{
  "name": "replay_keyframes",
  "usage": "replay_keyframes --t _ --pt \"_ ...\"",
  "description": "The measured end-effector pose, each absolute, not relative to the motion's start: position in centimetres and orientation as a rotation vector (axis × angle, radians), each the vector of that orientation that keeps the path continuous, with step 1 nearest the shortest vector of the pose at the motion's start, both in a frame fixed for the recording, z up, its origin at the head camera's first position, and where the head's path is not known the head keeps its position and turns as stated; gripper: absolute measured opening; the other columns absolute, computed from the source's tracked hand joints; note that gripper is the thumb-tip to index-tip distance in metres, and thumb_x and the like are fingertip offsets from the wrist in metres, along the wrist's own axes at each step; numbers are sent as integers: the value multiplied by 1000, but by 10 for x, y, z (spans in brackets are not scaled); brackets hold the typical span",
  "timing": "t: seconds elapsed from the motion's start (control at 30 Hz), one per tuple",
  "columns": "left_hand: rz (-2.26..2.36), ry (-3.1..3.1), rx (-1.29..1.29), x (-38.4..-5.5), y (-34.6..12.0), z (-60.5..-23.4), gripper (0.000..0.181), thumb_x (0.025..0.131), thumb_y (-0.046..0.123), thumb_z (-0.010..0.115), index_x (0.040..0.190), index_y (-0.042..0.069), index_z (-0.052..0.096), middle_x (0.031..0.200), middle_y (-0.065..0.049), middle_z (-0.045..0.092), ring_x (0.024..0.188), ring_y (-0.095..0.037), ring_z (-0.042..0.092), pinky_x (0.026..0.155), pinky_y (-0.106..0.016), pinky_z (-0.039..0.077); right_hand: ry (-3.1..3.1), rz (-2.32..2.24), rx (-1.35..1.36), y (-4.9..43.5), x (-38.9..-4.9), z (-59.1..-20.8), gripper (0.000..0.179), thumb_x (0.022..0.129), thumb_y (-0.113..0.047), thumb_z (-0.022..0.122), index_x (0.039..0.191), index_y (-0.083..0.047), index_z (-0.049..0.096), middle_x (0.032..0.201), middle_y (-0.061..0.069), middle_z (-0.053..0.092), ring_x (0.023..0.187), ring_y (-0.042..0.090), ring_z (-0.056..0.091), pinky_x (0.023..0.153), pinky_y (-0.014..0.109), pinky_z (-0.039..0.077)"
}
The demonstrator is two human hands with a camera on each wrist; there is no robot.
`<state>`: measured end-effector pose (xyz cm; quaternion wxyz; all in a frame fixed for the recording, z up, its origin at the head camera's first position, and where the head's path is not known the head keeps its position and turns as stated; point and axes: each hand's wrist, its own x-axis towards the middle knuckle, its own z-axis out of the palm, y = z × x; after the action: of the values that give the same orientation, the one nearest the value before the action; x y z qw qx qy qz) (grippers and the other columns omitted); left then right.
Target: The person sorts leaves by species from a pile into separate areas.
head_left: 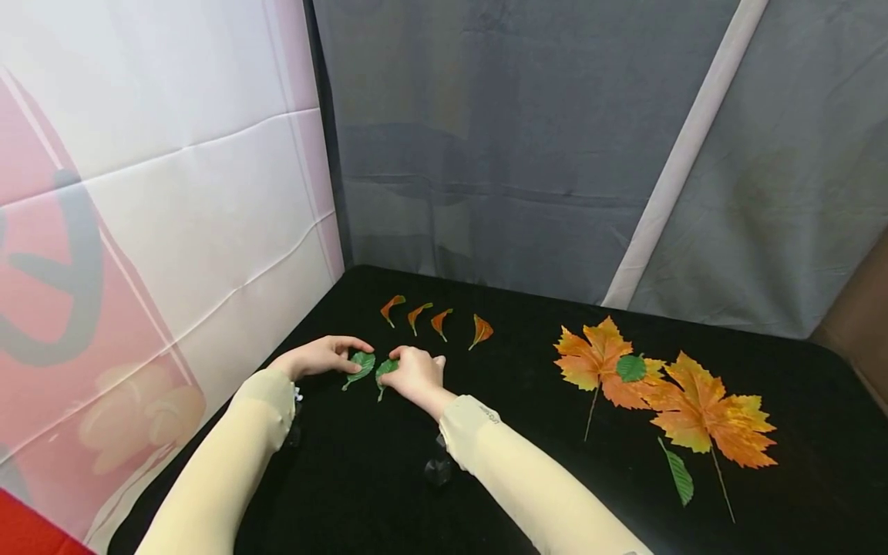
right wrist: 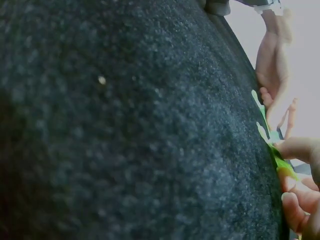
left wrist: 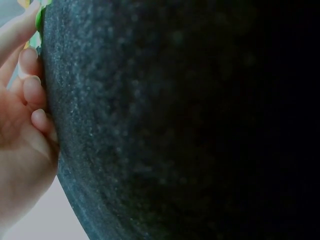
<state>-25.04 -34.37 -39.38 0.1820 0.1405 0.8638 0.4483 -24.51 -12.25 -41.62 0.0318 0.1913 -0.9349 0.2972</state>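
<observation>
In the head view two small green leaves lie side by side on the black table. My left hand (head_left: 321, 358) holds the left green leaf (head_left: 363, 363) between thumb and forefinger, with the stem toward me. The right green leaf (head_left: 384, 372) is pinched by my right hand (head_left: 419, 376), a small gap away. In the left wrist view only a sliver of green leaf (left wrist: 39, 19) shows at the fingertips. The right wrist view has thumb and fingers on a bright green leaf (right wrist: 279, 159) close to the black cloth.
Several small orange leaf pieces (head_left: 419, 314) form a row behind the hands. Orange maple leaves (head_left: 708, 412) lie on the right, one green leaf (head_left: 630, 368) on top of them and another green leaf (head_left: 680, 476) nearer me. A pale curtain (head_left: 208, 116) borders the table's left side.
</observation>
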Motion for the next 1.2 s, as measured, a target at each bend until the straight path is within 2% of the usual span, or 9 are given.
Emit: replay_keyframes --t 0.4,0.63,0.8,0.9,1.03,1.2 --pt "1255 2446 394 -252 -343 -394 43 90 6 67 130 -4 55 100 -8 57 87 -16 50 75 -27 45 -2886 715 715 -115 -249 -417 42 77 -46 77 113 -25 74 106 -9 70 88 13 64 79 44 35" --pt "1271 2437 397 -252 -344 -394 43 90 5 67 130 -5 54 96 -7 56 83 -13 50 73 -26 44 -2909 572 759 -113 -246 -417 45 81 -53 71 121 -31 70 114 -13 68 94 13 64 87 51 33" --pt "1290 2420 389 -252 -346 -398 45 90 7 68 131 -4 54 106 -10 58 92 -14 51 79 -25 44 -2934 510 778 -112 -242 -417 45 87 -53 66 126 -32 66 120 -12 65 100 13 63 97 59 29" --pt "1280 2402 378 -251 -347 -397 47 91 10 66 135 -1 53 119 -14 58 102 -17 52 86 -27 44 -2939 544 777 -111 -242 -418 45 87 -52 66 127 -32 65 120 -13 65 102 13 62 97 58 29" --pt "1259 2368 365 -250 -350 -396 52 93 17 65 142 5 49 135 -17 51 115 -22 49 97 -37 40 -2946 736 770 -107 -246 -418 45 87 -50 66 127 -30 66 122 -12 64 105 14 61 92 55 31" --pt "1279 2352 368 -253 -353 -399 55 94 20 64 145 8 46 140 -18 46 123 -27 44 101 -43 36 -2942 951 770 -100 -249 -412 47 88 -46 67 130 -26 63 126 -7 63 110 18 60 95 59 31"
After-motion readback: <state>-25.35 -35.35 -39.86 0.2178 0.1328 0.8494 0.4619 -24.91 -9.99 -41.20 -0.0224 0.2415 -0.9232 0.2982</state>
